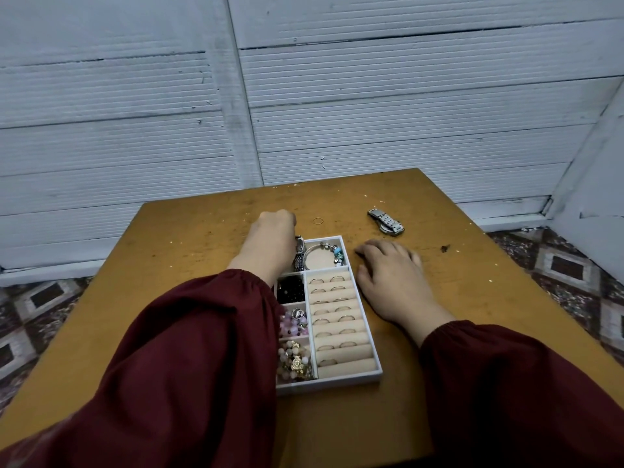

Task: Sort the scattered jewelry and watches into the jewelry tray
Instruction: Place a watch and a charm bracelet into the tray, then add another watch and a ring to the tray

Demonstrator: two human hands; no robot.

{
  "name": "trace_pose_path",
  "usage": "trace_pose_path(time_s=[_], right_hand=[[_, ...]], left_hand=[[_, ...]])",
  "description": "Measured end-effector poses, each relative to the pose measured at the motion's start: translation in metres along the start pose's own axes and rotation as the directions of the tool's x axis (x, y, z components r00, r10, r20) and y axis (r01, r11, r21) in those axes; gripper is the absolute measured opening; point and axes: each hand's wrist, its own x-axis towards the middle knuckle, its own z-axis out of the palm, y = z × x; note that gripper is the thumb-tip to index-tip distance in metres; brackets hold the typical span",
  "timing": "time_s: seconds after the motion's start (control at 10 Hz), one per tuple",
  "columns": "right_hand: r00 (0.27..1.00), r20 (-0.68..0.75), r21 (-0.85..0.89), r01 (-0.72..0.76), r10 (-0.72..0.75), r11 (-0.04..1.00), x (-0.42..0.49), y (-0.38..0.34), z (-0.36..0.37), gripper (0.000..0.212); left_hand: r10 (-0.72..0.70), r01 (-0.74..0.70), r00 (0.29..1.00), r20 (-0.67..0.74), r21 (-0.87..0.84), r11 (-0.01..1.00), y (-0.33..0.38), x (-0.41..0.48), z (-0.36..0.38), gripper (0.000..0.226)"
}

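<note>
One brown table fills the view w/ a white tray at centre, mostly filled: rings in slots, beads at left. Our left hand curls over the tray's far-left compartment, against a dark watch there; fingers are hidden, so we can't tell if it grips. Our right hand lies flat, fingers loose, on the table beside the tray's right wall. Outside the tray: a silver watch far right and a thin ring just beyond. Sorting looks nearly done; next probably needs a reach fwd for either. No readable brands or text.
</note>
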Motion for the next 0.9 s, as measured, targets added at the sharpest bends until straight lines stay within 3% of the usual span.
trace_pose_path(time_s=[0.3, 0.5, 0.7, 0.9], right_hand=[[1.000, -0.009, 0.015, -0.004, 0.004, 1.000, -0.001, 0.000, 0.000, 0.041], [1.000, -0.019, 0.080, -0.018, 0.020, 0.997, 0.000, 0.000, -0.001, 0.037], [0.974, -0.091, 0.471, -0.140, 0.206, 0.871, 0.007, 0.007, -0.010, 0.028], [0.916, -0.164, 0.446, -0.263, 0.366, 0.856, 0.030, 0.024, -0.012, 0.039]], left_hand=[[0.004, -0.006, 0.990, -0.141, -0.015, 1.000, 0.010, -0.011, -0.009, 0.035], [0.075, -0.110, 0.961, -0.265, -0.121, 0.987, 0.039, -0.024, 0.005, 0.030], [0.151, -0.177, 0.976, -0.155, -0.170, 0.969, 0.063, -0.011, 0.024, 0.029], [0.150, -0.170, 0.983, -0.105, -0.216, 0.962, 0.072, 0.015, 0.026, 0.029]])
